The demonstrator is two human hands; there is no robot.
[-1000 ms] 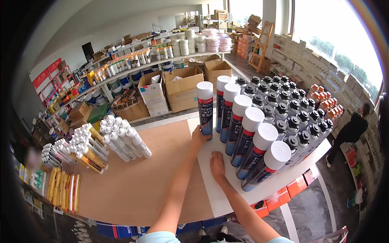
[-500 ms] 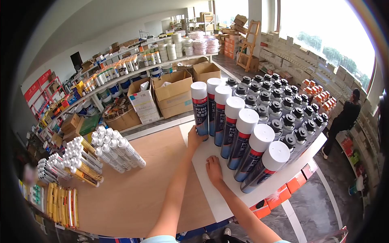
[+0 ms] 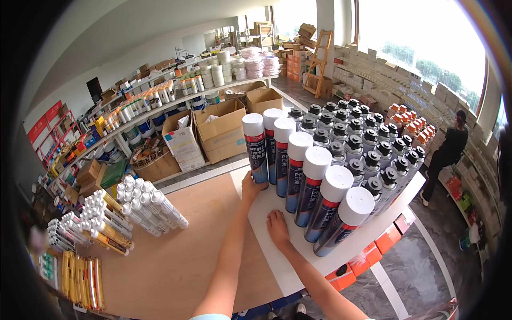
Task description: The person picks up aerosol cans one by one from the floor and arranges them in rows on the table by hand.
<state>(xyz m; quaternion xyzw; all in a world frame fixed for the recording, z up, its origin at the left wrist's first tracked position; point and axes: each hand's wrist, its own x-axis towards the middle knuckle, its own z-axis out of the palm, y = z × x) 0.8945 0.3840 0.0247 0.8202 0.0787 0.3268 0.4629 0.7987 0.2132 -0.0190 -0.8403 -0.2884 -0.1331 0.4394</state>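
A front row of spray foam cans with white caps and dark blue and red labels stands upright on a white board [image 3: 266, 242]. My left hand [image 3: 252, 188] is wrapped around the base of the leftmost spray foam can [image 3: 257, 152]. My right hand [image 3: 278, 229] rests on the white board in front of the row, its fingers loosely bent and holding nothing. It lies apart from the nearest can [image 3: 296, 181]. Behind the capped row, many uncapped cans [image 3: 353, 146] with black tops are packed close together.
White cartridges [image 3: 152, 208] and yellow-and-white tubes [image 3: 109, 224] stand on the brown tabletop [image 3: 197, 256] at left, near yellow sausage packs [image 3: 80, 280]. Orange-topped items [image 3: 410, 125] sit behind the cans. Cardboard boxes [image 3: 220, 133] and loaded shelves lie beyond. A person [image 3: 448, 152] stands at right.
The view has shifted slightly. My left hand stays at the leftmost can's base and my right hand stays on the board. The person at right has changed posture.
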